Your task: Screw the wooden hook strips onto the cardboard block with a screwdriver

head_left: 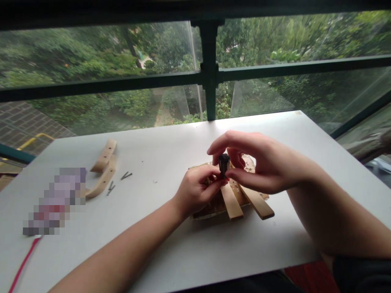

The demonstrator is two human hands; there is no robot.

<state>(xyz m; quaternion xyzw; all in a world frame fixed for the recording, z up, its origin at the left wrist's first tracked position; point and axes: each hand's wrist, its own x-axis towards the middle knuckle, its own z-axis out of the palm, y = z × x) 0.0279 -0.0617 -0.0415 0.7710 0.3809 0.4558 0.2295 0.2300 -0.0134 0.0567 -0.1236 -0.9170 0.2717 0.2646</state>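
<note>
My right hand [259, 165] pinches a small black tool handle [224, 164] between thumb and fingers, held upright over a wooden assembly of flat slats [244, 201] on the white table [171, 244]. Beside it, my left hand [197, 191] is curled, fingers pressed on the assembly just under the handle. What the left fingers grip is hidden. Two slat ends stick out toward me from under the hands.
Two curved wooden strips with holes [104, 169] lie at the left, with small dark screws [126, 176] beside them. A blurred object [56, 201] and a red cord [23, 264] sit at the far left. A window with green frames stands behind the table.
</note>
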